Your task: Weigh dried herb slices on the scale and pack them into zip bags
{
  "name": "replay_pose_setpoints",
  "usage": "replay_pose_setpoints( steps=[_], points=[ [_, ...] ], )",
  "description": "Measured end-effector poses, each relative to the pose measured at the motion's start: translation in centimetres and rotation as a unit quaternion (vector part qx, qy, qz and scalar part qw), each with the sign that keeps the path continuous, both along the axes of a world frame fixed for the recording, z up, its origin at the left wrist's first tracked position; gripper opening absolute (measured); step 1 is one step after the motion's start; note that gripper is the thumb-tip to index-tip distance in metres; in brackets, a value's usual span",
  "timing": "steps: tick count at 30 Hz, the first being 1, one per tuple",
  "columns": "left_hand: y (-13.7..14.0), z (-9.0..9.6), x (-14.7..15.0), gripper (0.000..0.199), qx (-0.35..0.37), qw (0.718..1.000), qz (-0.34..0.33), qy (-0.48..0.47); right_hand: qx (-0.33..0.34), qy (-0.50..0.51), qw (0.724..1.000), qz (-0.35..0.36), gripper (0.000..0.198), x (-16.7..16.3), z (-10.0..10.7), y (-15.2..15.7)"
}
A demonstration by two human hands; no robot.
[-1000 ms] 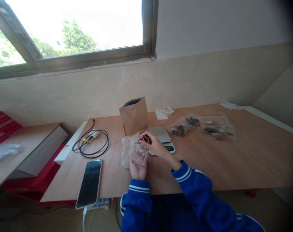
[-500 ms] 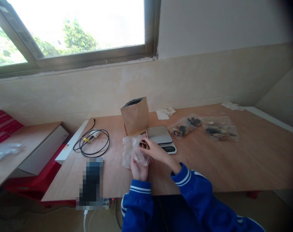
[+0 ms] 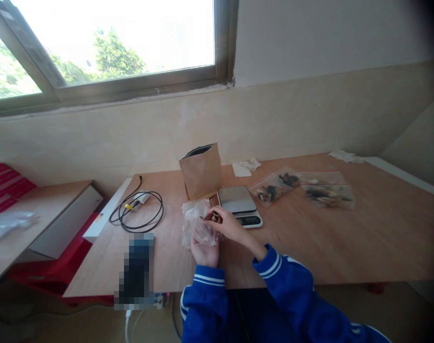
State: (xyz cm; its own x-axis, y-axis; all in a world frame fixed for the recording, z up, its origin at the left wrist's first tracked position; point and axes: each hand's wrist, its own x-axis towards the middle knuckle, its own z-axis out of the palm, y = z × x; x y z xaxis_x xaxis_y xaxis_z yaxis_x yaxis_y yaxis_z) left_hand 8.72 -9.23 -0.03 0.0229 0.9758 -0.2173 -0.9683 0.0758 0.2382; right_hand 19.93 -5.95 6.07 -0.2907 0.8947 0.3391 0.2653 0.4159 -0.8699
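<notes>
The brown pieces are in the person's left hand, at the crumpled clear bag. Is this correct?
Not in the left hand: the head view shows the brown pieces in the right hand, at the crumpled clear bag. The left hand holds that bag.

Brown pieces (image 3: 216,217), perhaps half hidden

Daylight fills the window (image 3: 138,38); the wall (image 3: 292,114), pale over beige, backs a wooden table (image 3: 303,243).

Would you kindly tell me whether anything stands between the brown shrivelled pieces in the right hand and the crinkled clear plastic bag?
Nothing visible does: the brown pieces, pinched in the right hand, overlap the plastic bag in view; contact is unclear.
</notes>
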Motion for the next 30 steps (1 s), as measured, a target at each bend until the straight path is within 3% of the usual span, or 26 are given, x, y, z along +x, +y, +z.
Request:
replay_pose_setpoints(
  steps=[4, 7, 10, 14, 17, 21, 25, 30],
  points=[
    [-0.1, -0.4, -0.3, 0.041, 0.022, 1.000, -0.010, -0.010, -0.029, 0.069, 0.997, -0.007, 0.024, 0.7, 0.5, -0.2],
    [-0.1, -0.3, -0.4, 0.044, 0.023, 0.999, -0.015, -0.022, -0.025, 0.123, 0.992, -0.023, 0.026, 1.3, 2.3, 0.8],
    [-0.1, -0.1, -0.3, 0.043, 0.014, 0.999, -0.015, -0.028, 0.077, 0.152, 0.982, -0.078, 0.026, 1.7, 6.6, 3.6],
    [-0.2, -0.1, -0.2, 0.041, 0.006, 1.000, -0.007, -0.012, 0.220, 0.149, 0.958, -0.104, 0.027, 1.5, 13.3, 9.6],
    [-0.3, -0.1, -0.1, 0.042, 0.011, 1.000, -0.004, 0.002, 0.309, 0.095, 0.941, -0.102, 0.023, 0.7, 15.8, 14.2],
    [-0.4, 0.2, 0.0, 0.043, 0.020, 1.000, -0.010, 0.012, 0.327, 0.034, 0.937, -0.115, 0.015, -0.2, 14.6, 17.9],
    [-0.4, 0.6, 0.2, 0.043, 0.032, 0.999, -0.024, 0.018, 0.322, 0.021, 0.938, -0.127, 0.011, -0.5, 12.5, 18.5],
    [-0.5, 0.6, 0.2, 0.044, 0.023, 0.999, -0.026, -0.003, 0.347, 0.031, 0.929, -0.127, 0.013, -0.3, 13.3, 18.6]
  ],
)
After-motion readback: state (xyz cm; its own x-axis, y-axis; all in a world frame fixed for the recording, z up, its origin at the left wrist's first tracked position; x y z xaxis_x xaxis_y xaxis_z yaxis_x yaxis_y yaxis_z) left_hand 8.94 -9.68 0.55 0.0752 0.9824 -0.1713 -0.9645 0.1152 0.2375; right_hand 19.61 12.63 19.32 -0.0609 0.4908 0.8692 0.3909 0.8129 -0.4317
